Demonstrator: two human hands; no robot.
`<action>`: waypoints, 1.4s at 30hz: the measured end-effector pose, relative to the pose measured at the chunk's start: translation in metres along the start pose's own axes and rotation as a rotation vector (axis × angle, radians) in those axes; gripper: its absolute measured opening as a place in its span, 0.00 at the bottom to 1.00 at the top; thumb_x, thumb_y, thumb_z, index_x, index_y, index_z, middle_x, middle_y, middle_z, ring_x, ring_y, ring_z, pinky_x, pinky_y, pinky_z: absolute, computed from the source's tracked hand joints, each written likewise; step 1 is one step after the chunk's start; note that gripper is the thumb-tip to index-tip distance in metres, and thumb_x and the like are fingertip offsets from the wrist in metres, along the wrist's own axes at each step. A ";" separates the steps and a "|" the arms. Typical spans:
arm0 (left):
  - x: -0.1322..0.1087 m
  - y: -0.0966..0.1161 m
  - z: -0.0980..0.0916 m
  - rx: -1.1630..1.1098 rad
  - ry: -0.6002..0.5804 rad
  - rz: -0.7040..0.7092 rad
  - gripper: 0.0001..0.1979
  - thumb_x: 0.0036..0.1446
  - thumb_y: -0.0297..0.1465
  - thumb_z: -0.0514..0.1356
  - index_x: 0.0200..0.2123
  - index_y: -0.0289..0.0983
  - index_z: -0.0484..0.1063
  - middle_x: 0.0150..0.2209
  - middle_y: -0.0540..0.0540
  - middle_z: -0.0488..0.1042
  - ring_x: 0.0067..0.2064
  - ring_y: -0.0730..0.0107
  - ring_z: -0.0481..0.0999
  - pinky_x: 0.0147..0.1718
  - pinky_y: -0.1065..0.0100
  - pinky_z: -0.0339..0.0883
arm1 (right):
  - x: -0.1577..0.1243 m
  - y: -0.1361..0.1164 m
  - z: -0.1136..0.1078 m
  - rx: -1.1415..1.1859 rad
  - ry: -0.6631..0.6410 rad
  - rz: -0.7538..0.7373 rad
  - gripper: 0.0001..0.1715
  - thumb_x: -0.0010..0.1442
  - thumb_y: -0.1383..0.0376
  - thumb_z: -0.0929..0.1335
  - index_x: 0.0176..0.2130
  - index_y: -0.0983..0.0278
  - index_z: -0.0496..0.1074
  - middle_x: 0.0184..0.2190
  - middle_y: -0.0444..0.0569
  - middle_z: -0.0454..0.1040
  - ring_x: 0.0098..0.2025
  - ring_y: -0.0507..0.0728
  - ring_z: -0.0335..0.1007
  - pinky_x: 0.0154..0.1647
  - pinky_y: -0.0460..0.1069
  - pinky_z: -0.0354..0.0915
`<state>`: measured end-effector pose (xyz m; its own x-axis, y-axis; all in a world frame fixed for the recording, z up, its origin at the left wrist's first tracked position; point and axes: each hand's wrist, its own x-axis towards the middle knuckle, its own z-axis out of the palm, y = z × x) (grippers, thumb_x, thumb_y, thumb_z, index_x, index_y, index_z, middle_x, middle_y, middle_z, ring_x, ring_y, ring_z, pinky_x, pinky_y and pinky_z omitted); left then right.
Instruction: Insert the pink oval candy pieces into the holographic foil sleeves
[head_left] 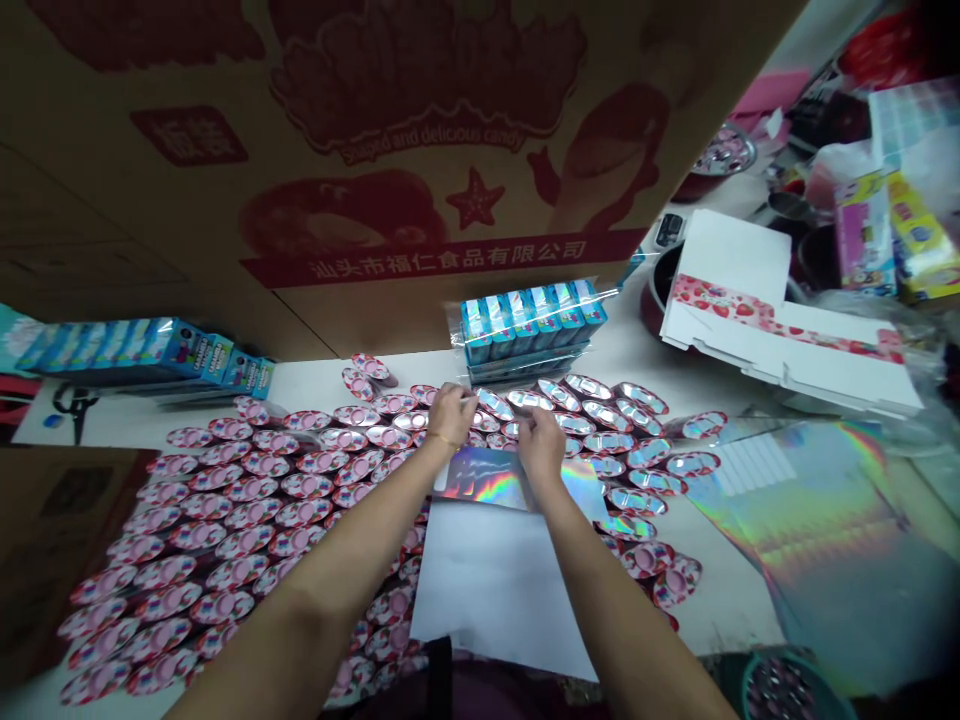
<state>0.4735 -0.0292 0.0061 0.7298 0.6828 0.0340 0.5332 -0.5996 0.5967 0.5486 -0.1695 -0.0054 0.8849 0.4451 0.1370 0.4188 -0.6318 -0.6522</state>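
Note:
My left hand (451,415) is closed in a pinch above the packed oval pink-and-red containers (307,485); what its fingertips hold is too small to tell. Close by on the right, my right hand (541,445) is also closed, fingertips down by the container tops, its grip hidden. Beneath and between the wrists lies a shiny rainbow sticker sheet (480,475), its near part turned to a white face (495,580). Containers beyond and right of my hands carry shiny silvery strips on top (604,415); those on the left show plain pink centres.
A large printed cardboard carton (360,300) walls off the back. Wrapped blue boxes (525,325) stand against it, with more blue boxes (150,345) at left near black scissors (75,405). Rainbow sheets (817,530), a white strawberry-print carton (750,300) and a green tub (787,690) are at right.

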 end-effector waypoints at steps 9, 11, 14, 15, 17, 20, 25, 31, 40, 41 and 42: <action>-0.062 -0.045 -0.037 -0.073 -0.338 0.172 0.14 0.43 0.38 0.63 0.32 0.36 0.71 0.34 0.45 0.69 0.39 0.66 0.66 0.41 0.66 0.59 | -0.058 0.020 0.002 -0.169 -0.142 -0.507 0.18 0.57 0.58 0.63 0.46 0.60 0.68 0.39 0.50 0.68 0.41 0.57 0.58 0.42 0.51 0.53; -0.063 -0.043 -0.032 -0.117 -0.303 0.116 0.08 0.45 0.34 0.61 0.29 0.36 0.70 0.31 0.46 0.69 0.37 0.68 0.66 0.40 0.67 0.60 | -0.058 0.014 0.009 -0.205 -0.142 -0.519 0.19 0.58 0.58 0.62 0.48 0.60 0.67 0.39 0.51 0.68 0.41 0.57 0.58 0.41 0.51 0.53; -0.064 -0.039 -0.027 -0.260 -0.265 0.068 0.05 0.46 0.31 0.59 0.23 0.36 0.68 0.29 0.48 0.68 0.35 0.70 0.66 0.38 0.69 0.60 | -0.055 0.002 0.017 -0.250 -0.151 -0.571 0.18 0.59 0.60 0.61 0.49 0.59 0.66 0.39 0.51 0.68 0.41 0.58 0.59 0.40 0.52 0.53; -0.065 -0.038 -0.025 -0.323 -0.253 0.055 0.05 0.46 0.30 0.59 0.22 0.35 0.67 0.29 0.48 0.69 0.35 0.71 0.66 0.37 0.70 0.60 | -0.054 -0.001 0.019 -0.264 -0.153 -0.594 0.18 0.59 0.61 0.60 0.49 0.59 0.66 0.39 0.51 0.69 0.41 0.58 0.59 0.40 0.52 0.53; -0.069 -0.039 -0.022 -0.436 -0.231 -0.016 0.05 0.46 0.31 0.58 0.22 0.35 0.66 0.27 0.50 0.68 0.32 0.74 0.66 0.34 0.72 0.61 | -0.055 -0.005 0.022 -0.287 -0.148 -0.634 0.17 0.60 0.64 0.59 0.49 0.61 0.66 0.39 0.52 0.69 0.41 0.58 0.59 0.41 0.52 0.54; -0.076 -0.041 -0.016 -0.541 -0.195 -0.171 0.07 0.45 0.32 0.58 0.22 0.35 0.65 0.22 0.53 0.66 0.25 0.76 0.64 0.28 0.74 0.60 | -0.063 -0.005 0.026 -0.281 -0.152 -0.690 0.19 0.60 0.68 0.58 0.49 0.62 0.65 0.41 0.53 0.69 0.42 0.58 0.59 0.42 0.53 0.54; -0.088 -0.048 -0.013 -0.562 -0.114 -0.240 0.06 0.45 0.32 0.58 0.25 0.35 0.66 0.25 0.51 0.69 0.27 0.75 0.68 0.30 0.73 0.62 | -0.076 -0.015 0.021 -0.048 -0.195 -0.626 0.13 0.59 0.68 0.59 0.40 0.61 0.70 0.40 0.52 0.70 0.42 0.56 0.61 0.43 0.52 0.56; -0.082 -0.054 -0.032 -0.176 -0.117 0.144 0.13 0.46 0.23 0.54 0.36 0.38 0.71 0.38 0.45 0.71 0.43 0.67 0.67 0.45 0.65 0.61 | -0.059 -0.047 0.002 0.690 -0.218 -0.046 0.09 0.53 0.60 0.65 0.29 0.63 0.71 0.31 0.46 0.70 0.35 0.53 0.64 0.38 0.48 0.60; -0.043 -0.039 -0.033 -0.801 -0.309 -0.390 0.19 0.51 0.42 0.51 0.26 0.32 0.71 0.23 0.47 0.72 0.23 0.75 0.66 0.20 0.75 0.56 | -0.043 -0.042 0.019 1.076 -0.135 0.560 0.14 0.44 0.57 0.69 0.28 0.65 0.72 0.21 0.42 0.69 0.23 0.48 0.59 0.25 0.44 0.55; -0.040 -0.038 -0.031 -0.808 -0.323 -0.391 0.18 0.49 0.43 0.54 0.25 0.32 0.71 0.23 0.47 0.71 0.22 0.76 0.65 0.19 0.75 0.54 | -0.044 -0.041 0.020 1.068 -0.131 0.556 0.15 0.44 0.57 0.69 0.28 0.65 0.72 0.22 0.42 0.70 0.24 0.49 0.60 0.26 0.44 0.56; -0.038 -0.038 -0.028 -0.791 -0.323 -0.384 0.18 0.46 0.43 0.56 0.24 0.32 0.71 0.22 0.48 0.71 0.21 0.77 0.65 0.19 0.75 0.54 | -0.045 -0.040 0.022 1.043 -0.117 0.548 0.15 0.44 0.56 0.69 0.29 0.65 0.73 0.23 0.43 0.70 0.25 0.49 0.61 0.28 0.45 0.57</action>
<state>0.4136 -0.0206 0.0051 0.7110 0.5550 -0.4317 0.4028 0.1818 0.8971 0.4878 -0.1503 -0.0017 0.8479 0.3661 -0.3835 -0.4270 0.0426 -0.9033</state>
